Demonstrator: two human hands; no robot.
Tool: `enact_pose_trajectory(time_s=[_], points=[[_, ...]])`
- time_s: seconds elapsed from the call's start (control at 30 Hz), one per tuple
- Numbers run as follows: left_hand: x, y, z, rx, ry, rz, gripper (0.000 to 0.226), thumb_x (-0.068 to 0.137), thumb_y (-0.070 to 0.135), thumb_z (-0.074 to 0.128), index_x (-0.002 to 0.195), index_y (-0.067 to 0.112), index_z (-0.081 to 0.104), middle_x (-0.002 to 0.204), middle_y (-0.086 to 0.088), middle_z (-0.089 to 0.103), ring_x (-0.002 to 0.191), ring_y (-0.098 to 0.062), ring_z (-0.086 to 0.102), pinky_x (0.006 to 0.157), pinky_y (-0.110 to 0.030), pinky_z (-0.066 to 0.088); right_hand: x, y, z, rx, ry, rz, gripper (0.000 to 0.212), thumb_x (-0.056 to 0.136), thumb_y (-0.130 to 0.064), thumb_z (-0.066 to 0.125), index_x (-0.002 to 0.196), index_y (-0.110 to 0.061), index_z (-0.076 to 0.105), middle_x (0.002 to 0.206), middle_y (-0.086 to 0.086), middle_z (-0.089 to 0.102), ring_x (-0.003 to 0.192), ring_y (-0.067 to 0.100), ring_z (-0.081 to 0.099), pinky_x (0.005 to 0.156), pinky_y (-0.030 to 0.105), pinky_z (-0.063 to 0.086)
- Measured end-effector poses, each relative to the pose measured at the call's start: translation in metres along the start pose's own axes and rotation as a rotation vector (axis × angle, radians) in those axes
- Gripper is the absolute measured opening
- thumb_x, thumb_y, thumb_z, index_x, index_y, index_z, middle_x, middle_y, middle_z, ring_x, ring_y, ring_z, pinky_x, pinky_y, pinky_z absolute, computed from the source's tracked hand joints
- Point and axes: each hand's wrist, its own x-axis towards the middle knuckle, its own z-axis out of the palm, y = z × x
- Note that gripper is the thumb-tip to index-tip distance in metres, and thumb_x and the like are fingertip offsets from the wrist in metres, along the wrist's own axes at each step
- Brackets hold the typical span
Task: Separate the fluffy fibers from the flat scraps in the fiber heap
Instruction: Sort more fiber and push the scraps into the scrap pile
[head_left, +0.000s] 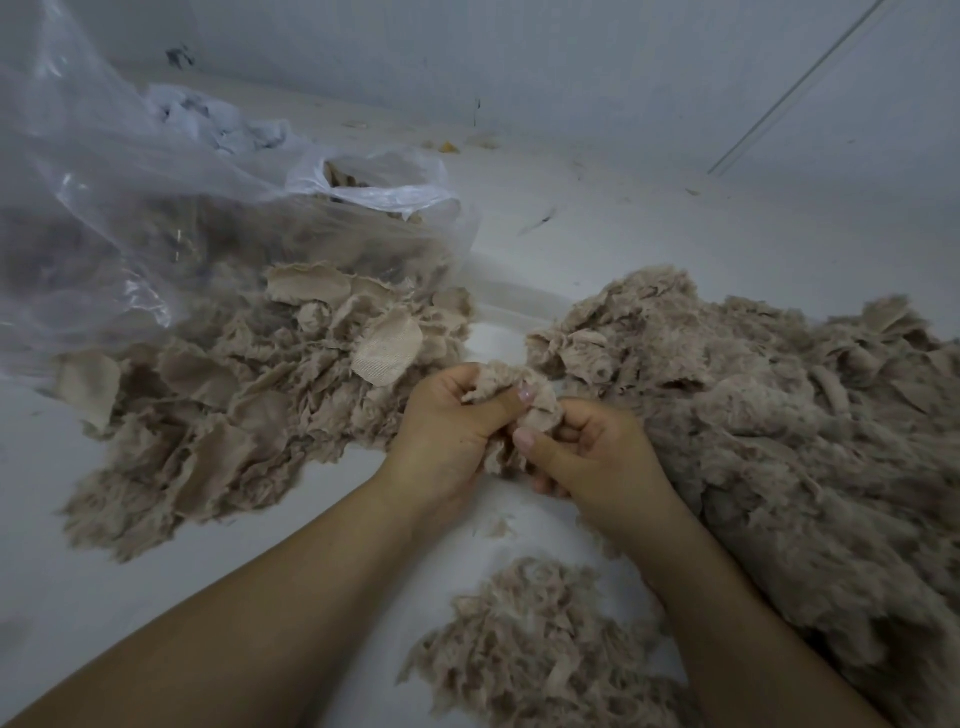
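A beige clump of fiber (524, 395) sits between both hands at the middle of the view. My left hand (447, 426) grips its left side with curled fingers and thumb. My right hand (587, 447) pinches its right side, thumb on top. A big fluffy fiber heap (769, 415) spreads to the right, touching the clump. On the left lies a pile of flat scraps (249, 395) mixed with frayed bits; one pale flat scrap (387, 349) lies on top near my left hand. A smaller fluffy pile (530, 639) lies near the front, between my forearms.
A large clear plastic bag (130, 208) holding more beige material stands at the back left, partly over the scrap pile. A smaller white bag (374, 182) opens behind it. The white floor (597, 234) meets a pale wall at the back, with small debris scattered there.
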Motion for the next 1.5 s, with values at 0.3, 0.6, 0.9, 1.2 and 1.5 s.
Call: enact_pose_trajectory(time_s=[0.3,0.6,0.9,1.2,1.5], points=[[0.011,0.015,-0.008,-0.181,0.172,0.047,0.007,0.081,-0.002,0.067,0.079,0.001,0.06,0.057,-0.005,0.056,0.04,-0.008,0.048,0.038,-0.015,0.039,-0.008,-0.001,0.0,-0.135,-0.248,0.023,0.011,0.078,-0.01,0.08,0.073,-0.017,0.073,0.066,0.004,0.072,0.057,0.011,0.063,0.055,0.026,0.053],[0.005,0.008,-0.01,0.082,-0.034,-0.069,0.019,0.076,-0.002,0.075,0.088,-0.01,0.061,0.068,-0.021,0.064,0.053,-0.024,0.058,0.051,-0.026,0.048,-0.001,0.003,-0.004,0.037,0.069,-0.018,0.037,0.071,-0.036,0.081,0.087,-0.014,0.056,0.064,0.008,0.054,0.048,0.016,0.051,0.045,0.026,0.044],[0.0,0.007,-0.005,0.387,-0.265,-0.101,0.018,0.071,0.004,0.081,0.065,0.013,0.066,0.056,-0.011,0.061,0.047,-0.019,0.05,0.046,-0.024,0.039,0.003,0.005,-0.005,-0.107,0.218,-0.075,0.022,0.097,-0.012,0.058,0.075,-0.012,0.063,0.059,0.002,0.061,0.054,0.009,0.056,0.051,0.023,0.047],[0.004,0.012,-0.014,-0.069,-0.377,-0.24,0.012,0.077,-0.002,0.065,0.069,0.005,0.059,0.05,-0.005,0.057,0.031,-0.006,0.044,0.031,-0.013,0.033,0.004,0.009,-0.009,-0.072,0.328,-0.026,0.034,0.101,-0.017,0.05,0.072,0.001,0.053,0.052,0.002,0.038,0.046,0.009,0.03,0.045,0.023,0.029],[0.005,0.018,-0.028,-0.079,-0.393,-0.11,0.041,0.069,0.013,0.08,0.083,-0.013,0.053,0.051,-0.01,0.053,0.029,-0.012,0.038,0.034,-0.018,0.017,0.0,0.005,-0.012,-0.078,0.231,-0.071,0.033,0.098,-0.013,0.057,0.066,-0.006,0.056,0.05,0.001,0.042,0.045,0.009,0.037,0.044,0.021,0.033]])
